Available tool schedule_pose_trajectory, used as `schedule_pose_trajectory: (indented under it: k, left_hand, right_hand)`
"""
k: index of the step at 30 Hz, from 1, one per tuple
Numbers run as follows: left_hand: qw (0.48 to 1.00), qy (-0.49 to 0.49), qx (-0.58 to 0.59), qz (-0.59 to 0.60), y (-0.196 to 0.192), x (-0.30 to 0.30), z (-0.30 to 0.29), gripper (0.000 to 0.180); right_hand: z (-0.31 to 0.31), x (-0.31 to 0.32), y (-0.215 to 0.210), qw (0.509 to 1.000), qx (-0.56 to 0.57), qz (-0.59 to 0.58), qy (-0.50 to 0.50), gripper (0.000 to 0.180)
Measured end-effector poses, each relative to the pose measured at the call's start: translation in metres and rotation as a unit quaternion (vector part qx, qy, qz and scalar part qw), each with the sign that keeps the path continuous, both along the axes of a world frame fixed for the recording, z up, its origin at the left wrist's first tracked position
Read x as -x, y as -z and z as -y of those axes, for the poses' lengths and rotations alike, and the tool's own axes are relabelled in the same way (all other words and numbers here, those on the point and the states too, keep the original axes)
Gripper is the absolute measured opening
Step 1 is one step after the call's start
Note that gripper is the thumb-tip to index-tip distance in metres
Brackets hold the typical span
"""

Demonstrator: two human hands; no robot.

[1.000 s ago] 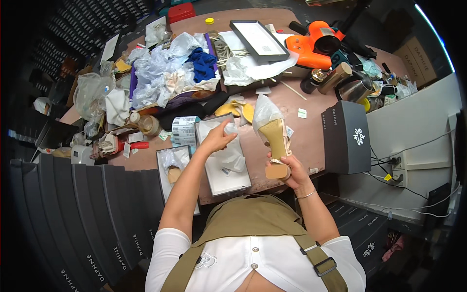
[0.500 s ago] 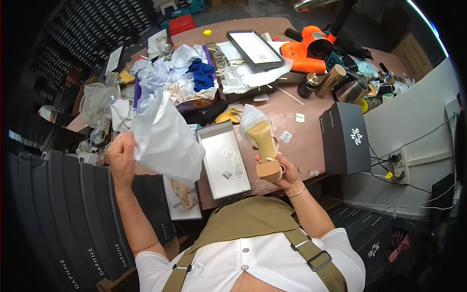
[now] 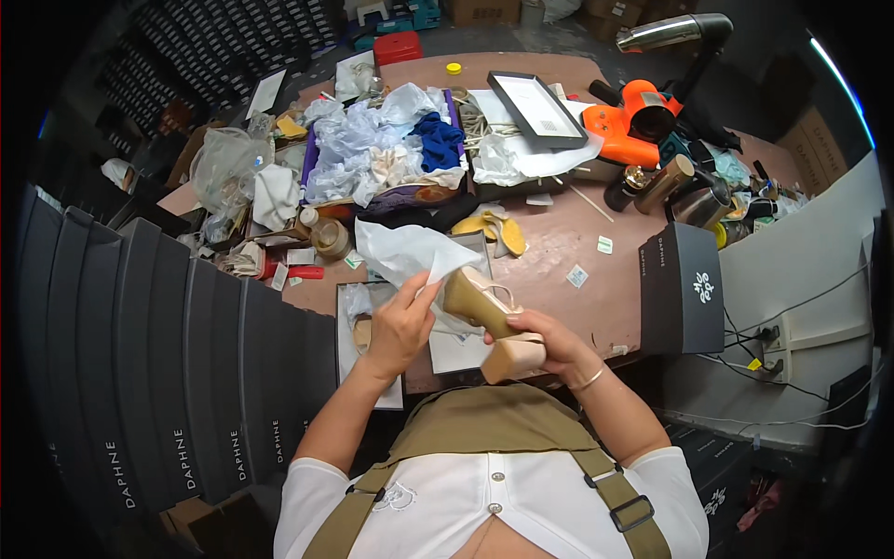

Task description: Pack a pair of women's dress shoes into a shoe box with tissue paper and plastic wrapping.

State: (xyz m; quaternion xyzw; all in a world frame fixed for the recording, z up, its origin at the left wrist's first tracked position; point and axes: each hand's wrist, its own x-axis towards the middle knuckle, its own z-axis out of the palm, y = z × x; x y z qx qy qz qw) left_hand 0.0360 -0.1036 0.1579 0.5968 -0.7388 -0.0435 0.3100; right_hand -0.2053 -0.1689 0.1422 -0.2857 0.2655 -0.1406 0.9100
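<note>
My right hand (image 3: 556, 347) grips a block-heeled sandal (image 3: 477, 303) around its middle, the tan sole turned up and the heel toward me. My left hand (image 3: 402, 326) pinches a sheet of white tissue paper (image 3: 410, 250) right beside the sandal's toe. Beneath both hands lies an open shoe box (image 3: 454, 356) with a white inside, partly covered by the paper and the hands. Left of it stands a second open box (image 3: 386, 396). A beige sandal (image 3: 362, 333) lies in that one, mostly hidden by my left forearm.
Dark grey shoe boxes (image 3: 163, 363) stand stacked at my left. A purple-edged bin of crumpled paper (image 3: 372, 140) sits at the back. An upright dark box (image 3: 680, 289), a metal kettle (image 3: 700, 197) and an orange device (image 3: 619, 135) are on the right. Yellow pieces (image 3: 498, 228) lie mid-table.
My left hand has brought the tissue paper from the far left to the sandal's toe. The sandal has tilted, and the white wrap over its toe no longer shows there. The view has shifted.
</note>
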Motion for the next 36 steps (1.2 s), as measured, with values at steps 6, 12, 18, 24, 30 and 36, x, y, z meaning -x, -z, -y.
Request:
schedule_pose_trajectory:
  k: [6,12,18,24,30,36]
  left_hand:
    - [0.994,0.069,0.041,-0.075,0.003,0.027,-0.021,0.052]
    - [0.982,0.13,0.07,-0.118,0.018,0.082,-0.014,0.048]
    - [0.944,0.275,0.075,-0.164,0.035,0.127,-0.021,0.041]
    - [0.875,0.434,0.008,-0.214,0.038,0.115,-0.019,0.047]
    - [0.456,-0.107,-0.345,-0.813,0.079,0.073,-0.016,0.074]
    - [0.373,-0.101,-0.224,-0.895,0.1,0.046,-0.009,0.068]
  right_hand:
    - [0.003,-0.048,0.027,0.976,-0.098,-0.01,0.192,0.029]
    - [0.013,-0.026,0.053,0.961,0.006,0.011,0.277,0.031]
    - [-0.006,-0.007,0.056,0.97,0.069,-0.046,0.23,0.035]
    - [0.001,0.01,0.06,0.954,0.092,-0.062,0.277,0.039]
    - [-0.007,-0.022,0.076,0.899,0.364,-0.163,0.182,0.044]
    - [-0.033,-0.038,0.076,0.79,0.594,-0.135,-0.074,0.049]
